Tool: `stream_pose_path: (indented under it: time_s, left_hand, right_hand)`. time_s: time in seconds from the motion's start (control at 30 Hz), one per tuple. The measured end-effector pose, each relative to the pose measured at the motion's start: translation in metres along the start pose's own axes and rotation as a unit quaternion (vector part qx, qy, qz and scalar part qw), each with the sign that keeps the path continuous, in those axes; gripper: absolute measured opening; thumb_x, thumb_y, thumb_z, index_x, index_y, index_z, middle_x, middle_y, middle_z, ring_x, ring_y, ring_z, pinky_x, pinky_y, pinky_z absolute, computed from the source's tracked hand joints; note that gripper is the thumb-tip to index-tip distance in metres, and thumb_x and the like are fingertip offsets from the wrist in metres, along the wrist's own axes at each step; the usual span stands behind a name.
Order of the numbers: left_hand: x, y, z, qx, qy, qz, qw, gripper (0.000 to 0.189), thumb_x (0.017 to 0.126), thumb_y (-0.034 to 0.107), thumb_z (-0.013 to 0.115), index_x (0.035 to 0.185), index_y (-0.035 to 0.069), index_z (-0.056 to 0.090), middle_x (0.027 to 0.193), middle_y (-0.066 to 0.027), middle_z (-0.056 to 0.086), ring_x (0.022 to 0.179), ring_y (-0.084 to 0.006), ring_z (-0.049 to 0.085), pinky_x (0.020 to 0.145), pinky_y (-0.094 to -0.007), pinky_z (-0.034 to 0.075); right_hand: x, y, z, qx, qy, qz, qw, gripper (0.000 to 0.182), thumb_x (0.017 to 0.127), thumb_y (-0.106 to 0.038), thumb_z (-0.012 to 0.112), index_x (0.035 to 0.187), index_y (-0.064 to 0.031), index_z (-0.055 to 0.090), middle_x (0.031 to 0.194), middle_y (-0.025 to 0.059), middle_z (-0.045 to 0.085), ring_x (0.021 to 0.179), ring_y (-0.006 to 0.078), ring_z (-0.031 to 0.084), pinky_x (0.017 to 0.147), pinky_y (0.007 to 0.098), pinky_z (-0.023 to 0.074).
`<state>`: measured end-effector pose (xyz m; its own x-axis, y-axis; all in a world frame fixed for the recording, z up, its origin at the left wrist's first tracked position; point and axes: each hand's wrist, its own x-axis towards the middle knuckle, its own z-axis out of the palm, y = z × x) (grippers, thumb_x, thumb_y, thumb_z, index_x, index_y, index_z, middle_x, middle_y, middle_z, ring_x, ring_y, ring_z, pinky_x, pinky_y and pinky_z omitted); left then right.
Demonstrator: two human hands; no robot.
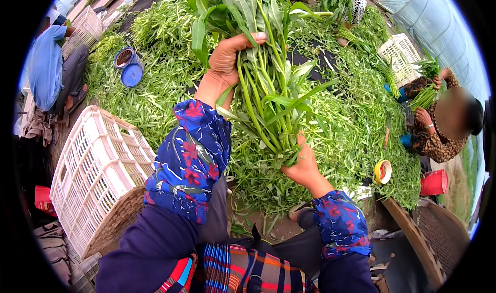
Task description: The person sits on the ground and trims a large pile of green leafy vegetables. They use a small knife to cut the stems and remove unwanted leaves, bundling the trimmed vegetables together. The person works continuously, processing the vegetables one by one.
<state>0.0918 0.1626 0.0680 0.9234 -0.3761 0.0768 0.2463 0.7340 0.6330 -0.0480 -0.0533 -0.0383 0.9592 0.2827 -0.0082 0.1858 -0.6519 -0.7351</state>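
A thick bunch of leafy green stems, like water spinach, is held up in front of me. My left hand is wrapped around its upper part, thumb across the stems, leaves spreading above. At the lower stem ends, my right hand touches the bunch with its thumb up; its fingers are partly hidden behind leaves, so how firmly it grips cannot be seen. Beneath both hands spreads a wide heap of loose greens on the ground.
White plastic crates stand at left, upper left and right. Blue tubs, a yellow bowl and a red bucket stand around the heap. Other people sit left and right; another is at the top. A wooden-edged object lies lower right.
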Motion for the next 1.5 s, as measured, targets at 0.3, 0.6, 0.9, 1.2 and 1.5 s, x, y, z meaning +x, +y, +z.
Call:
stream_pose_path:
  time_s: [0.3, 0.6, 0.9, 1.2, 1.5]
  left_hand:
    - [0.006, -0.008, -0.006, 0.089, -0.017, -0.004, 0.996, 0.031, 0.077, 0.016, 0.061, 0.100, -0.004, 0.057, 0.082, -0.0141, 0.063, 0.070, -0.0219, 0.063, 0.068, -0.0324, 0.054]
    - [0.003, -0.015, 0.017, 0.150, 0.036, 0.074, 0.985, 0.031, 0.067, 0.012, 0.076, 0.091, 0.002, 0.059, 0.081, -0.0069, 0.063, 0.064, -0.0163, 0.062, 0.059, -0.0318, 0.056]
    - [0.000, -0.024, 0.017, 0.219, 0.128, -0.029, 0.967, 0.024, 0.066, 0.011, 0.073, 0.085, 0.001, 0.061, 0.072, -0.0028, 0.060, 0.060, -0.0117, 0.057, 0.054, -0.0259, 0.048]
    - [-0.002, -0.066, 0.027, 0.289, 0.078, -0.138, 0.944, 0.030, 0.063, 0.009, 0.074, 0.089, -0.001, 0.062, 0.081, -0.0058, 0.062, 0.070, -0.0126, 0.057, 0.062, -0.0265, 0.045]
    - [0.006, -0.063, 0.018, 0.191, 0.081, -0.114, 0.972, 0.021, 0.068, 0.008, 0.069, 0.085, 0.002, 0.061, 0.072, -0.0044, 0.060, 0.055, -0.0129, 0.057, 0.049, -0.0287, 0.051]
  right_hand:
    - [-0.001, 0.015, 0.025, 0.106, 0.027, -0.080, 0.991, 0.048, 0.067, -0.009, 0.068, 0.111, -0.0034, 0.048, 0.104, 0.0104, 0.056, 0.097, 0.0242, 0.051, 0.090, 0.0336, 0.0372]
    - [0.007, 0.016, 0.027, 0.201, -0.024, -0.063, 0.977, 0.056, 0.067, -0.003, 0.070, 0.115, -0.0032, 0.041, 0.102, 0.0079, 0.057, 0.091, 0.0181, 0.055, 0.083, 0.0304, 0.0431]
    - [0.023, 0.010, -0.027, -0.145, -0.202, -0.042, 0.968, 0.102, 0.054, -0.047, 0.078, 0.133, -0.0050, 0.031, 0.136, 0.0217, 0.031, 0.124, 0.0342, 0.035, 0.101, 0.0401, 0.0315]
    - [0.050, -0.035, -0.081, 0.400, 0.176, -0.047, 0.898, 0.029, 0.088, -0.016, 0.054, 0.111, 0.0015, 0.054, 0.078, 0.0070, 0.060, 0.066, 0.0105, 0.056, 0.059, 0.0224, 0.0475]
    - [0.053, -0.013, -0.079, 0.503, 0.189, 0.085, 0.839, 0.026, 0.089, -0.020, 0.053, 0.102, 0.0023, 0.056, 0.082, 0.0118, 0.064, 0.067, 0.0168, 0.064, 0.056, 0.0245, 0.0509]
